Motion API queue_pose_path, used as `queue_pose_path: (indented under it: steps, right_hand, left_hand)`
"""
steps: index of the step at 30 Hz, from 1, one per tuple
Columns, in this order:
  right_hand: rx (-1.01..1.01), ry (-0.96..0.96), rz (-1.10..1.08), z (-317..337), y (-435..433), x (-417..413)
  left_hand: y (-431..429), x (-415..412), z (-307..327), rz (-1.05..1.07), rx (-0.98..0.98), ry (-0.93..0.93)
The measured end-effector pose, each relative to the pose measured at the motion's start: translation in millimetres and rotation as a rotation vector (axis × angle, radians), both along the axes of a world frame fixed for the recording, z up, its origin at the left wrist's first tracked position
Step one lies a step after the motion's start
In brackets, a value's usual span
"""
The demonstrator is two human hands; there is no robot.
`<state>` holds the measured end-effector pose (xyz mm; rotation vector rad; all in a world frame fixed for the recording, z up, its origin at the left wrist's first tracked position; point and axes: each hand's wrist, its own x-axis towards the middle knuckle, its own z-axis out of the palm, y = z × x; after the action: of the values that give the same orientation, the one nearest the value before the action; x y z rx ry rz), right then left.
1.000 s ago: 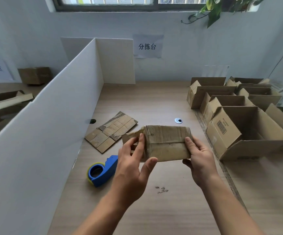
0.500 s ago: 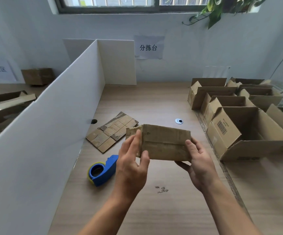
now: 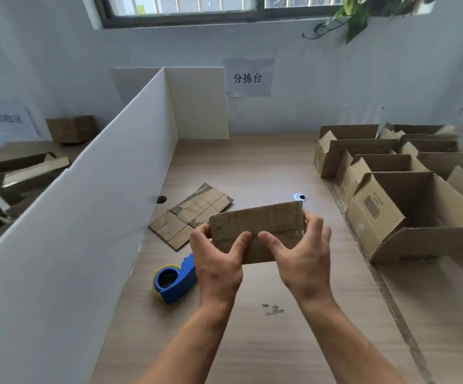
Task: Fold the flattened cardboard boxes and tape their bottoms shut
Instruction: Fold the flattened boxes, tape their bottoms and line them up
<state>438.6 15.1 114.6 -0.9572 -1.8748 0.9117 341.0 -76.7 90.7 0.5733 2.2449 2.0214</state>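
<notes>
A small brown cardboard box (image 3: 255, 221), with old clear tape on it, is held above the wooden table (image 3: 252, 162) in both hands. My left hand (image 3: 219, 261) grips its lower left corner, thumb on the near face. My right hand (image 3: 303, 259) grips its lower right, thumb pressed beside the left thumb and fingers curled round the right end. A flattened cardboard box (image 3: 190, 218) lies on the table just behind, to the left. A blue tape dispenser (image 3: 175, 278) with a yellowish roll rests on the table left of my left wrist.
A white partition (image 3: 86, 217) walls off the left side, with brown boxes beyond it. Several open folded boxes (image 3: 407, 195) stand along the right. A round cable grommet (image 3: 299, 197) sits behind the held box. Small dark crumbs (image 3: 273, 310) lie near my forearms.
The box has turned in my hands so a long face tilts up. Both thumbs have moved together to the middle of the near face, and the right hand has shifted inward.
</notes>
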Motion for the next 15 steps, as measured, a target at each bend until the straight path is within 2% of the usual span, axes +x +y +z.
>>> queue_pose_path:
  steps: [4, 7, 10, 13, 15]
  right_hand:
    - [0.125, -0.012, -0.046, 1, 4, -4]
    - [0.111, 0.065, -0.002, 1, 15, 0]
    - [-0.115, 0.189, 0.151, -6, 23, 9]
    - [-0.427, 0.445, 0.319, -3, 23, 19]
    - [-0.522, 0.482, 0.345, 0, 28, 25]
  left_hand:
    - [-4, -7, 6, 0.056, -0.001, 0.06]
    - [-11, -12, 9, 0.039, 0.023, 0.094]
    - [-18, -20, 3, -0.012, 0.086, 0.058]
    - [-27, -23, 0, -0.082, 0.199, -0.016]
    - [-32, -22, 2, -0.156, 0.247, -0.035]
